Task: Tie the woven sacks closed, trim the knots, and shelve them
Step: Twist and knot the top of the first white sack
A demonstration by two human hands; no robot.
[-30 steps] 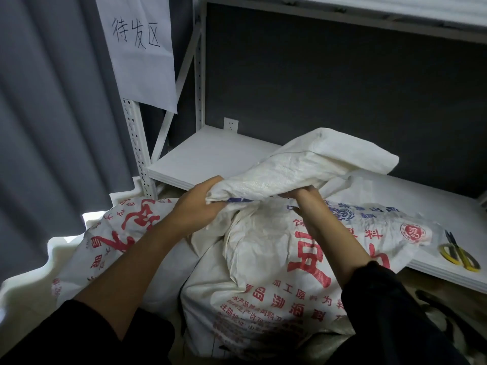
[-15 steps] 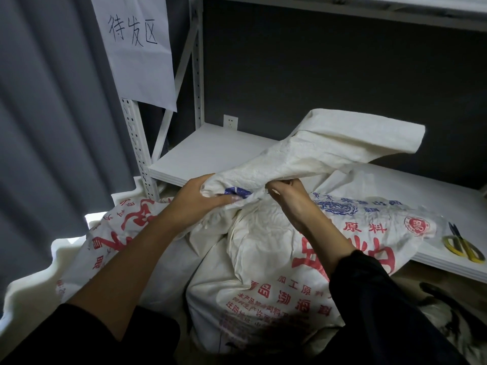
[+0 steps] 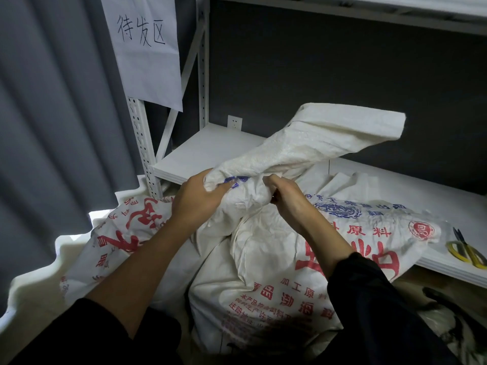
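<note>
A filled white woven sack with red and blue print stands in front of me, leaning against the shelf edge. Its loose top is gathered and sticks up to the right over the shelf. My left hand grips the gathered neck from the left. My right hand pinches the same neck from the right, fingers curled into the cloth. A second printed sack lies behind at the left. Yellow-handled scissors lie on the white shelf board at the far right.
A white metal rack with a perforated upright stands ahead, with a paper sign taped to it. Grey curtain hangs at the left. A wall socket sits at the shelf's back. Dark crumpled material lies low right.
The sack's loose top has swung further up and to the right. Both hands stayed on the neck, working closer together around it.
</note>
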